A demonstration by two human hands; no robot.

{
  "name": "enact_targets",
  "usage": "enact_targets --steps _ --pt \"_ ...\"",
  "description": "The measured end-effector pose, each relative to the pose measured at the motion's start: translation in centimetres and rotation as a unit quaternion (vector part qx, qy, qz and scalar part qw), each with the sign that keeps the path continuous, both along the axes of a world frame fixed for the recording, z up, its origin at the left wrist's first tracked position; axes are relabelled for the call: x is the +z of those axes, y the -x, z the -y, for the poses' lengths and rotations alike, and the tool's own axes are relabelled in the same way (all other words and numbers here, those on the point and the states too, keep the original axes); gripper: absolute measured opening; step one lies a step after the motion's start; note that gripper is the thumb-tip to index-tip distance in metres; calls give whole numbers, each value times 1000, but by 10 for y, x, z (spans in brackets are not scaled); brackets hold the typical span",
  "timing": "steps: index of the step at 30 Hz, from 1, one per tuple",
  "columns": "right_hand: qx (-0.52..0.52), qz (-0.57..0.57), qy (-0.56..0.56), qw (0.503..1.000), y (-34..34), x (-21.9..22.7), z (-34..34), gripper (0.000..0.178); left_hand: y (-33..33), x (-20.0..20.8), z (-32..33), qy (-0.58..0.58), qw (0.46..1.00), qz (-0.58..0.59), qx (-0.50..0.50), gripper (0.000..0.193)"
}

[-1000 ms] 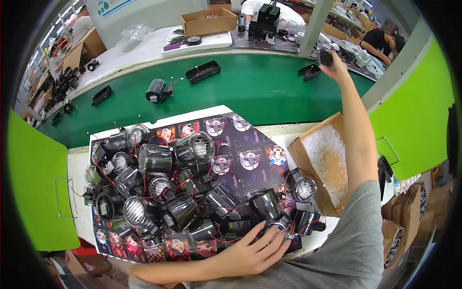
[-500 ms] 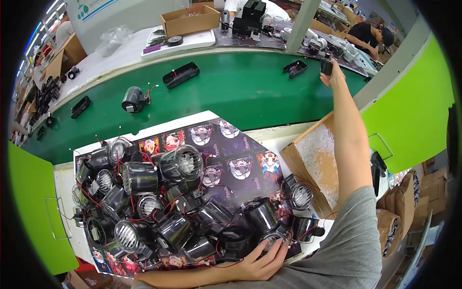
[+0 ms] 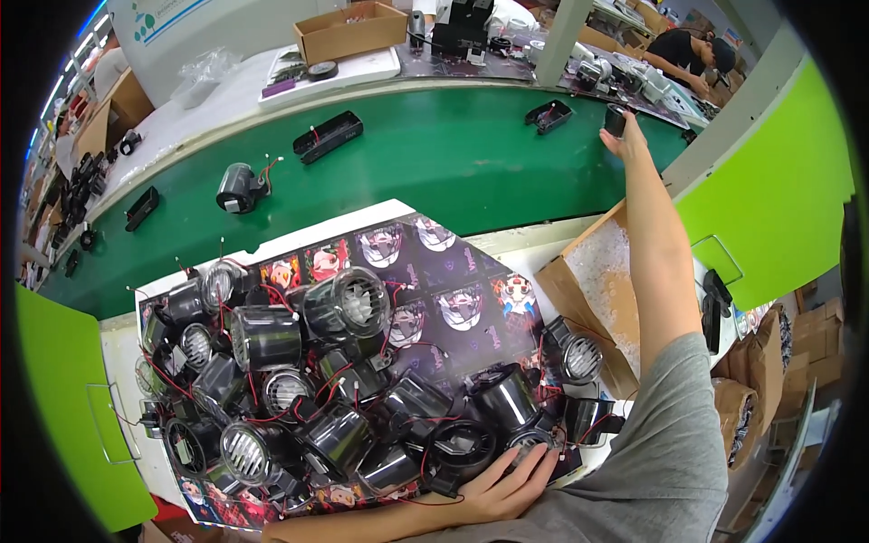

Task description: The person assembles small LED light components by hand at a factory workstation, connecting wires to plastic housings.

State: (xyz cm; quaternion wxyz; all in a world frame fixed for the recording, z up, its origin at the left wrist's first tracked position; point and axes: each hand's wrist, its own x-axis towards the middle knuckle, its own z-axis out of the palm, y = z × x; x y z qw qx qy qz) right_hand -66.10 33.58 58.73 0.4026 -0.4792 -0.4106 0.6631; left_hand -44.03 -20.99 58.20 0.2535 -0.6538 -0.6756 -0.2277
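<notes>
At the far right, over the green belt (image 3: pixel 434 136), my right hand (image 3: pixel 626 140) is closed round a small black cylindrical part (image 3: pixel 615 119) with a round open end. My left hand (image 3: pixel 507 484) lies at the near edge of the pile, its fingers curled over a round fan unit (image 3: pixel 529 443) with a clear front; the thumb is hidden. Beside it stand a glossy black fan housing (image 3: pixel 507 398) and an open black ring-shaped one (image 3: pixel 460 448). Several more black fan units with clear grilles and red wires (image 3: pixel 264 337) crowd the printed mat (image 3: pixel 453 353).
On the belt sit a clear-bodied fan unit (image 3: pixel 238 188), a long black tray-like shell (image 3: pixel 328 136) and a smaller shell (image 3: pixel 548 116). A cardboard box (image 3: pixel 579 312) with clear plastic bits stands under my right arm. Green panels (image 3: pixel 769 199) flank the bench. A co-worker (image 3: pixel 683 59) sits beyond.
The black part in my right hand has turned, so its round open end shows. Belt items appear slightly further left, along with a small view shift. My left hand stays on the fan unit.
</notes>
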Motion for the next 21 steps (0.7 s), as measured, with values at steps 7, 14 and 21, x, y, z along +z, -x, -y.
enact_targets --steps 7,14,21 --pt "-32 22 6 999 -2 4 -5 54 -2 -8 0 -8 999 43 -2 21" --pt "-31 44 16 998 4 3 -29 49 6 -12 -4 7 992 111 -56 24" --pt "-229 40 -35 972 32 10 -41 52 -26 -36 -4 17 976 215 -38 40"
